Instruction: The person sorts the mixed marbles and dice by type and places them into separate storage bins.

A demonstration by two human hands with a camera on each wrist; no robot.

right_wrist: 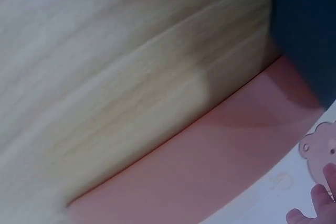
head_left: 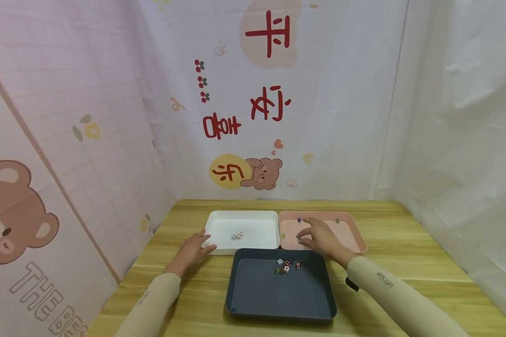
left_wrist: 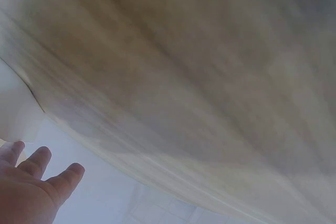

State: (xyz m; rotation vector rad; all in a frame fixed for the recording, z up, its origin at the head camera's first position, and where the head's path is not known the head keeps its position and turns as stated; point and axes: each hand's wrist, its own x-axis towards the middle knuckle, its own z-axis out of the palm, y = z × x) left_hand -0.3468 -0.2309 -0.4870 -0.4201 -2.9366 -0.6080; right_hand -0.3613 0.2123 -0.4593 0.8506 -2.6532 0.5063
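Note:
My right hand (head_left: pixel 319 236) is over the pink tray (head_left: pixel 354 236), thumb and a finger pinching a small dark piece at their tips. Another finger reaches out beside a blue piece (head_left: pixel 299 220) in that tray. A yellow piece (head_left: pixel 283 236) and a green one (head_left: pixel 338 221) also lie there. At the near left corner of the white tray (head_left: pixel 261 229), my left hand (head_left: pixel 194 250) rests with its fingers spread at the rim, holding nothing. Several white dice (head_left: pixel 238 236) sit together in the white tray. In the left wrist view, fingers (left_wrist: pixel 65 182) appear spread.
Nearest me stands a dark grey tray (head_left: pixel 278 297), holding white dice (head_left: pixel 286 269), red dice (head_left: pixel 297 266), a green piece (head_left: pixel 276 271) and a blue piece (head_left: pixel 233 310) in its near left corner. The wooden table (head_left: pixel 408 262) ends at printed cloth (head_left: pixel 341 117) behind.

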